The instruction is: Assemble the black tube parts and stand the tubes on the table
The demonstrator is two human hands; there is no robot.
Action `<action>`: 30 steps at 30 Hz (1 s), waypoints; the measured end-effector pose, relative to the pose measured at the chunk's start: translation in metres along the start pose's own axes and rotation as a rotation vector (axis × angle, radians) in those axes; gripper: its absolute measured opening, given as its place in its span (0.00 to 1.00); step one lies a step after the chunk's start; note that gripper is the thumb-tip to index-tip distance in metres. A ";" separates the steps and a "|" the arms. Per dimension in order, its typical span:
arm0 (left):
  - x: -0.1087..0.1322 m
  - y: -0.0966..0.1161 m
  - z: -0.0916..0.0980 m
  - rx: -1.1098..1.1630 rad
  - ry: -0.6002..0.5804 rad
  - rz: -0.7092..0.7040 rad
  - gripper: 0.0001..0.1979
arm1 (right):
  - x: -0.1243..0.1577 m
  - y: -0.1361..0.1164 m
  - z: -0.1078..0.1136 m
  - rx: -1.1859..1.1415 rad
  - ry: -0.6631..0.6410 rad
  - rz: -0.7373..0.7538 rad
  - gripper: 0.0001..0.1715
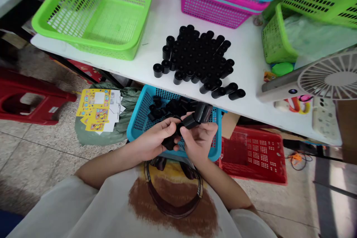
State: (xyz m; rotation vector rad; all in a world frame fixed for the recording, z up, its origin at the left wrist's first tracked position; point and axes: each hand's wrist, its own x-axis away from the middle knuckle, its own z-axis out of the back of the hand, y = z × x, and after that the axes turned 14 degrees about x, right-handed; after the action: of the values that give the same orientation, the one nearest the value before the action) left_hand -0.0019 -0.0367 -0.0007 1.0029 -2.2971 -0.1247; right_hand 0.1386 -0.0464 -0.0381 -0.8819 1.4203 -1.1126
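Note:
Both hands meet over a blue basket that rests low in front of me, under the table's front edge. Several black plastic cylinders lie in my right hand, its fingers curled round them. My left hand is closed on a black cylindrical piece, and its thumb is near the right thumb. Exactly how the pieces touch between the fingers is hidden. More loose black pieces lie inside the blue basket. On the white table a dense group of black cylinders stands, with some lying tilted at its edge.
A green basket stands on the table at left, with stacked pink and blue baskets behind. A handheld fan is at right. Yellow printed cards lie at lower left, beside a red stool. A red crate sits below.

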 end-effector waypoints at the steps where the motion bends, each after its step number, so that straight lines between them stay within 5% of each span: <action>1: -0.001 -0.001 0.001 0.013 -0.005 -0.001 0.31 | 0.001 0.002 0.001 -0.023 -0.031 -0.010 0.24; 14: -0.004 -0.003 0.004 -0.016 0.005 -0.079 0.31 | 0.007 0.003 0.011 -0.024 -0.043 -0.171 0.27; 30: -0.003 0.000 0.001 -0.030 0.039 -0.081 0.30 | -0.002 0.001 0.017 0.098 0.011 0.137 0.14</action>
State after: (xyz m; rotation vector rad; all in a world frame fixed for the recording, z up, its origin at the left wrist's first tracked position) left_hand -0.0008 -0.0342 -0.0031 1.0739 -2.2141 -0.1713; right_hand 0.1558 -0.0467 -0.0377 -0.6991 1.4012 -1.0752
